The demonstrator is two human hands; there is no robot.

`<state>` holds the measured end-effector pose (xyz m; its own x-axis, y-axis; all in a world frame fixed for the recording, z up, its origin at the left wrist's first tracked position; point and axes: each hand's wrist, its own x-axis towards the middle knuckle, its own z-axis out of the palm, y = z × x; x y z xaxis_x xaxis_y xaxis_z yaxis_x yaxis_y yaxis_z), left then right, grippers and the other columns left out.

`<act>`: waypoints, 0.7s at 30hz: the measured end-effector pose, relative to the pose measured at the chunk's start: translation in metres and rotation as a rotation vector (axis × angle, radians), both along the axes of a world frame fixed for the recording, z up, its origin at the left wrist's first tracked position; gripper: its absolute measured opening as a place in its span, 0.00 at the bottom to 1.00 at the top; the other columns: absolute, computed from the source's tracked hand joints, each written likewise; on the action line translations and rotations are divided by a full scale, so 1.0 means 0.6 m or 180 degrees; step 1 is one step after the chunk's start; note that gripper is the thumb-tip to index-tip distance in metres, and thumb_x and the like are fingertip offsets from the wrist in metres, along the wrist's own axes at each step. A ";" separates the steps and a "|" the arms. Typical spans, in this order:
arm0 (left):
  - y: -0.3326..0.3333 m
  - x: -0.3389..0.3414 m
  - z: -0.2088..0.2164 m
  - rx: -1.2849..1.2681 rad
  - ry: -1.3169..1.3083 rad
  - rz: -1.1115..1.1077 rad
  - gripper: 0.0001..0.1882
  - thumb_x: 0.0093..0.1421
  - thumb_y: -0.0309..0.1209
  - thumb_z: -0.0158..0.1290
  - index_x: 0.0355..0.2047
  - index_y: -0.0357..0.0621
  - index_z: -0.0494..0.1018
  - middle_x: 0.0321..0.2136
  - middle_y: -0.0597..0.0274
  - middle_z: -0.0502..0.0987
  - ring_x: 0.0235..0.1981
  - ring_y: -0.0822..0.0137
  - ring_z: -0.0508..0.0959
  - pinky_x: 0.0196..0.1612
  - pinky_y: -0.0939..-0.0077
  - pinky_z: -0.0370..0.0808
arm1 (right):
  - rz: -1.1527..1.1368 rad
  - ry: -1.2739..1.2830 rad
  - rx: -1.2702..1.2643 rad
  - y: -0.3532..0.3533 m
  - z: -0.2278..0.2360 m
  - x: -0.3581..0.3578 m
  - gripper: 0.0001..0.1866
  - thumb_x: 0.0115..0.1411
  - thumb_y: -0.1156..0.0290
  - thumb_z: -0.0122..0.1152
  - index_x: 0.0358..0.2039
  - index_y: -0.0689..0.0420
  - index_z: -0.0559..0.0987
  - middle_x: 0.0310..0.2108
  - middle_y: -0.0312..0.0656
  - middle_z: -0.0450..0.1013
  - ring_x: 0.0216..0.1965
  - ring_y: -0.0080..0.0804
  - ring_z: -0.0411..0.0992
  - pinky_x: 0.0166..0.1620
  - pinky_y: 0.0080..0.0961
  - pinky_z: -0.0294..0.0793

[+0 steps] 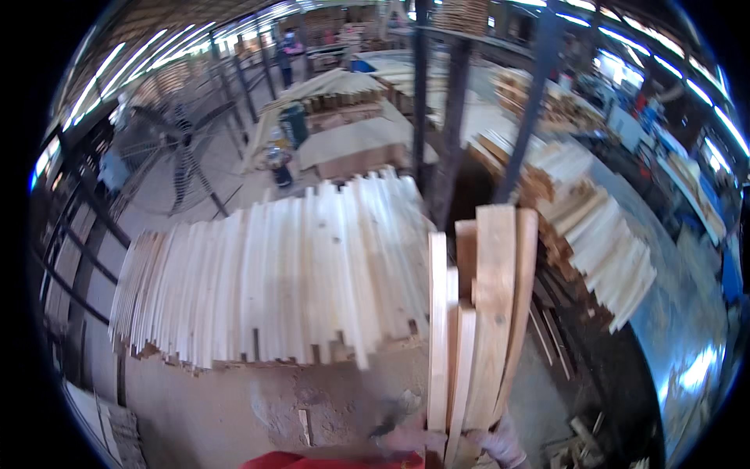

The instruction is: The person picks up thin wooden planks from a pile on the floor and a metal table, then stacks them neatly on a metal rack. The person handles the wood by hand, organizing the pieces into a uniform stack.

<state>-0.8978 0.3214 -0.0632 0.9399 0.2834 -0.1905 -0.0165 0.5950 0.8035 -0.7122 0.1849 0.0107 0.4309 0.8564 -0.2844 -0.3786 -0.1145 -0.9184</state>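
An upright bundle of several pale and reddish-brown wooden boards (493, 313) stands in front of me, its top ends uneven. At its lower right side my right hand (504, 447) is closed round the boards. My left hand (414, 436), blurred by motion, grips the bundle's lower left side; its fingers show only in part. To the left of the bundle, a wide layer of pale wooden slats (289, 266) lies side by side, with uneven near ends. A red sleeve or garment (312, 461) shows at the lower edge.
Dark metal posts (525, 117) rise just beyond the boards. On the right, more slats (605, 242) lie beside a shiny metal surface (664, 313). A large fan (180, 137) stands at the far left. Wood scraps (582, 445) litter the floor; another person (287, 59) is far back.
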 end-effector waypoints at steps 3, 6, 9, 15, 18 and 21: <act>0.098 0.045 0.036 -0.0516 -0.0222 0.0780 0.34 0.63 0.34 0.64 0.66 0.36 0.67 0.54 0.56 0.81 0.55 0.63 0.80 0.59 0.64 0.78 | 0.0426 -0.0046 0.0091 0.180 0.132 0.031 0.52 0.51 0.61 0.81 0.71 0.65 0.62 0.59 0.47 0.75 0.58 0.38 0.75 0.61 0.34 0.76; 0.236 0.090 0.132 -0.0913 -0.0274 0.1146 0.26 0.68 0.38 0.60 0.60 0.35 0.73 0.52 0.53 0.82 0.50 0.61 0.83 0.58 0.63 0.80 | 0.0784 -0.0076 0.0291 0.335 0.219 0.070 0.40 0.61 0.71 0.70 0.71 0.62 0.63 0.61 0.47 0.74 0.59 0.38 0.75 0.62 0.35 0.76; 0.368 0.174 0.183 -0.1069 0.0069 0.1452 0.25 0.69 0.41 0.59 0.58 0.35 0.74 0.51 0.51 0.82 0.49 0.58 0.83 0.56 0.60 0.81 | 0.0521 -0.0081 -0.0037 0.454 0.217 0.143 0.34 0.64 0.67 0.67 0.68 0.63 0.68 0.56 0.46 0.76 0.54 0.35 0.76 0.56 0.33 0.78; 0.527 0.129 0.160 0.0995 0.0829 0.2165 0.29 0.63 0.44 0.67 0.55 0.37 0.75 0.47 0.52 0.82 0.49 0.61 0.82 0.52 0.63 0.81 | 0.0878 -0.1143 -0.0762 0.577 0.158 0.176 0.45 0.64 0.66 0.66 0.76 0.66 0.56 0.61 0.50 0.75 0.60 0.34 0.74 0.61 0.28 0.73; 0.510 0.091 0.258 0.0245 0.1164 0.1866 0.33 0.63 0.46 0.67 0.59 0.35 0.74 0.48 0.53 0.83 0.47 0.67 0.81 0.54 0.72 0.78 | 0.0679 -0.1936 -0.1044 0.571 0.118 0.205 0.44 0.60 0.60 0.69 0.71 0.67 0.63 0.59 0.53 0.77 0.56 0.38 0.76 0.59 0.30 0.74; 0.511 0.031 0.272 0.0939 0.1484 0.2184 0.35 0.63 0.41 0.64 0.67 0.39 0.69 0.47 0.56 0.82 0.47 0.68 0.80 0.52 0.69 0.76 | 0.0707 -0.2653 -0.1220 0.563 0.174 0.167 0.43 0.58 0.53 0.69 0.68 0.66 0.69 0.57 0.58 0.78 0.55 0.46 0.79 0.59 0.33 0.74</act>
